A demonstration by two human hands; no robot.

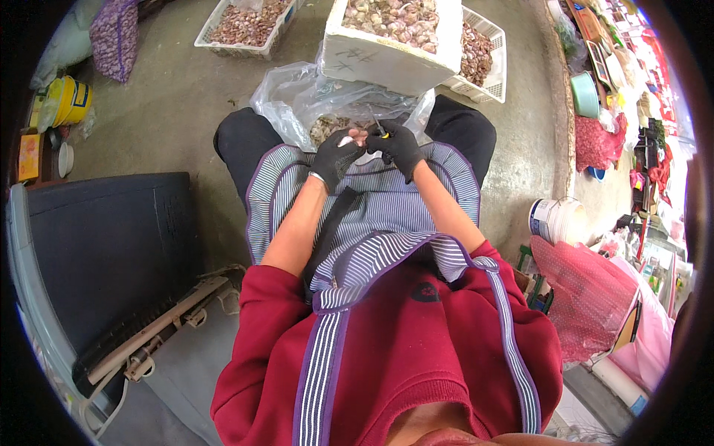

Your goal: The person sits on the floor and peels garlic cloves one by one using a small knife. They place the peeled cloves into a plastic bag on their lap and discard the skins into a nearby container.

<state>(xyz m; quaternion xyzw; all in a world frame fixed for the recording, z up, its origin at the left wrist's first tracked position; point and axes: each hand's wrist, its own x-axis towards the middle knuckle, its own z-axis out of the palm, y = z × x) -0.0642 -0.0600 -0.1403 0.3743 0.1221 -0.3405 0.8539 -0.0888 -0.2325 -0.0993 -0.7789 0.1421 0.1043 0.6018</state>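
Observation:
My left hand (336, 158), in a dark glove with bare fingertips, holds a pale garlic clove (346, 141). Close beside it, my right hand (400, 149), gloved too, grips a small knife (381, 129) with a yellow-and-black handle, its blade pointing away from me. The fingertips of both hands nearly meet over my striped apron (385, 206). Just beyond them, a clear plastic bag (284, 92) lies spread between my knees with garlic skins (329, 129) in it. Part of the clove is hidden by my fingers.
A white foam box (385, 64) of garlic bulbs (396, 22) stands ahead. White plastic crates (241, 51) (496, 83) hold loose cloves. A purple mesh sack (114, 42) and yellow bucket (73, 100) are left, near a dark chair-like panel (111, 234). A white bucket (558, 220) stands right.

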